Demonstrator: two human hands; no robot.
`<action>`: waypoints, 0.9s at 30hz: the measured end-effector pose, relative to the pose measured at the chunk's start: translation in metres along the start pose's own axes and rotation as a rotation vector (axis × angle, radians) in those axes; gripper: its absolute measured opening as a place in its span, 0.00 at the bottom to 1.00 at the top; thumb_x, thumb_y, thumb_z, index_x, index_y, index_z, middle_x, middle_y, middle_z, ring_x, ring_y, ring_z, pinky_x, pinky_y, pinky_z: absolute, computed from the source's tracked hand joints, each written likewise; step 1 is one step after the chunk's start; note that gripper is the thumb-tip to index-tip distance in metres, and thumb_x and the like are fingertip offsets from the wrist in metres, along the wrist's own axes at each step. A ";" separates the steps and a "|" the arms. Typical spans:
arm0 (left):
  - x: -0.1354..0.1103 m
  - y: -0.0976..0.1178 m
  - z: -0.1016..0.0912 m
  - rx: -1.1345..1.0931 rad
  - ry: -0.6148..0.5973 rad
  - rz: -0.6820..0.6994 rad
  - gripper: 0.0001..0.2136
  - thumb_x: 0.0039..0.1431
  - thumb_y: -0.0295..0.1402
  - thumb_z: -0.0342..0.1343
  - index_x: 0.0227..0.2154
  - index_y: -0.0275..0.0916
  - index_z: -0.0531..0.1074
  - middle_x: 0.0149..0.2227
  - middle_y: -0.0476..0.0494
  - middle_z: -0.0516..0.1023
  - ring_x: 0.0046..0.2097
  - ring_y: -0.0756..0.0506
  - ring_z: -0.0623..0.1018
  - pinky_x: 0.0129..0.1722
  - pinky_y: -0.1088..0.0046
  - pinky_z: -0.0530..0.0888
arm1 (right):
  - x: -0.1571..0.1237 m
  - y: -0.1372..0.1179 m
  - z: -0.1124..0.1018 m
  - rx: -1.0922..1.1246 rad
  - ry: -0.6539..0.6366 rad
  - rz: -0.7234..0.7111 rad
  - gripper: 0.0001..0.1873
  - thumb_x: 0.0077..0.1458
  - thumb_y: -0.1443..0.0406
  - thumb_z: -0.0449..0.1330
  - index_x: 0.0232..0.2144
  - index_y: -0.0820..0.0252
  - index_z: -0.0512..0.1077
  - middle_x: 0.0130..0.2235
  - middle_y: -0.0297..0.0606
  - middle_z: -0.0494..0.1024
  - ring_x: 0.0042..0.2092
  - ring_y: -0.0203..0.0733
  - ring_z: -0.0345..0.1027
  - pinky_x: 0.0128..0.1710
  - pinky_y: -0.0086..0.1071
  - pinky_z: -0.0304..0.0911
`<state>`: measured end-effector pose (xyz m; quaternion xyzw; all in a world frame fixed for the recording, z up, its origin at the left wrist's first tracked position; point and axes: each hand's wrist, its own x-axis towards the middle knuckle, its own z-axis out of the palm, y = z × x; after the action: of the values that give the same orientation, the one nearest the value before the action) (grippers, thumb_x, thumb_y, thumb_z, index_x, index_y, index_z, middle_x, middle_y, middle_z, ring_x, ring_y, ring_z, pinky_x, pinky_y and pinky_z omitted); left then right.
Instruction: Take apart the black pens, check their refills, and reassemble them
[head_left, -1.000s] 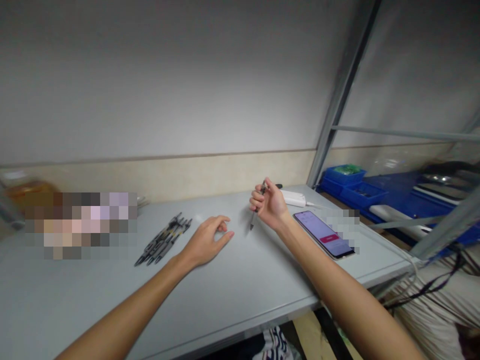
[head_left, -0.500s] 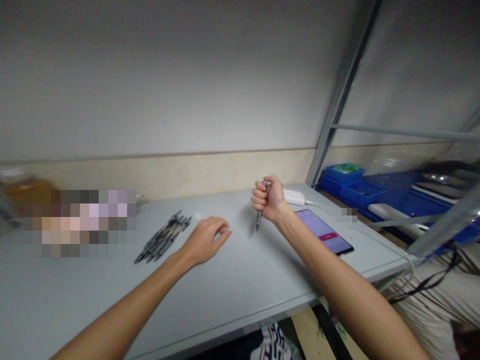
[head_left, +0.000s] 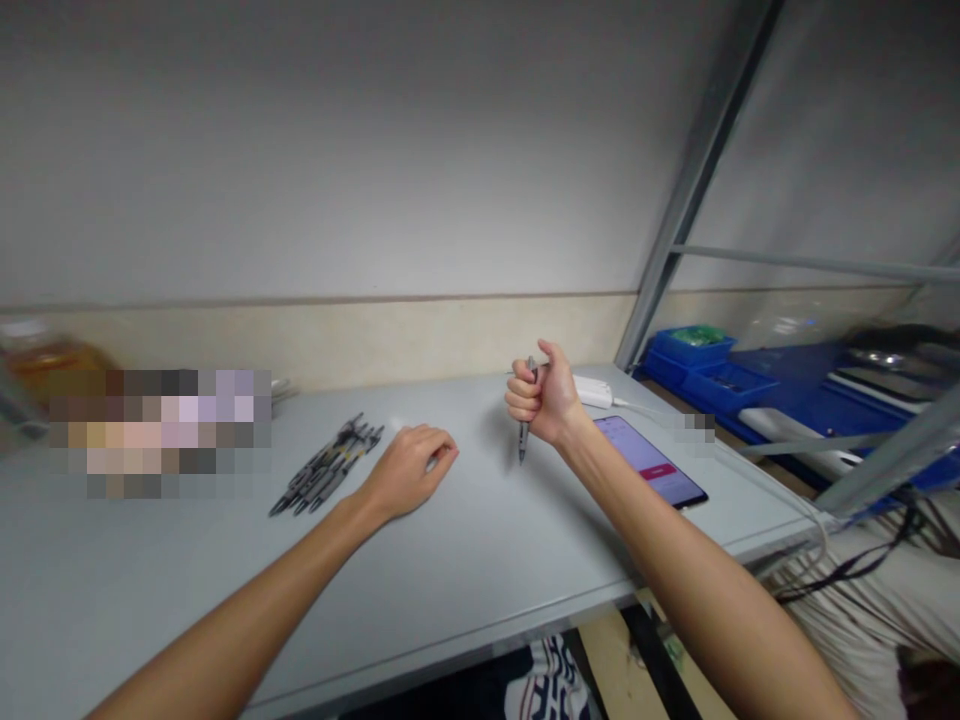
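My right hand (head_left: 544, 392) is wrapped round a grey pen (head_left: 523, 440). The pen stands nearly upright, tip down, above the table (head_left: 450, 560), and my thumb is lifted away from its top end. My left hand (head_left: 414, 465) rests on the tabletop with its fingers curled and the thumb tip against the index finger; nothing shows in it. Just left of that hand lies a bundle of several grey and black pens (head_left: 326, 468), side by side at a slant.
Under my right forearm lies a lit phone (head_left: 645, 460), with a white charger-like block (head_left: 594, 391) and cable behind it. Blue bins (head_left: 720, 385) stand beyond the metal frame post (head_left: 660, 250). A bottle with amber contents (head_left: 52, 365) is at the far left, beside a blurred-out patch.
My right thumb has risen off the pen's top. The thumb and fingers of my left hand have come together. The view has shifted slightly.
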<state>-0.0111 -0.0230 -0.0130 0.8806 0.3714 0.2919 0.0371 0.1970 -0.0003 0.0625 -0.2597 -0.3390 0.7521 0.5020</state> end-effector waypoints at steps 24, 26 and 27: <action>0.002 -0.007 -0.003 0.057 0.057 -0.030 0.08 0.58 0.30 0.46 0.28 0.38 0.70 0.29 0.45 0.74 0.35 0.46 0.71 0.38 0.68 0.66 | -0.008 0.047 -0.040 -1.897 0.481 -0.284 0.12 0.54 0.71 0.47 0.35 0.65 0.69 0.37 0.52 0.73 0.40 0.47 0.65 0.41 0.36 0.56; 0.002 -0.005 -0.002 0.045 0.043 -0.020 0.09 0.57 0.29 0.45 0.27 0.38 0.70 0.28 0.45 0.74 0.34 0.46 0.71 0.38 0.68 0.66 | -0.012 0.046 -0.041 -2.025 0.535 -0.175 0.15 0.55 0.70 0.45 0.35 0.67 0.71 0.37 0.55 0.73 0.41 0.50 0.65 0.41 0.38 0.56; 0.002 -0.004 -0.002 0.042 0.038 -0.018 0.09 0.57 0.29 0.45 0.27 0.38 0.70 0.27 0.45 0.74 0.34 0.47 0.71 0.38 0.68 0.66 | -0.014 0.045 -0.042 -2.075 0.570 -0.140 0.16 0.56 0.69 0.45 0.35 0.68 0.72 0.38 0.56 0.72 0.43 0.52 0.64 0.41 0.40 0.56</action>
<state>-0.0141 -0.0189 -0.0113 0.8721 0.3859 0.3004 0.0140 0.2067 -0.0146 0.0013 -0.7042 -0.6959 -0.0208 0.1394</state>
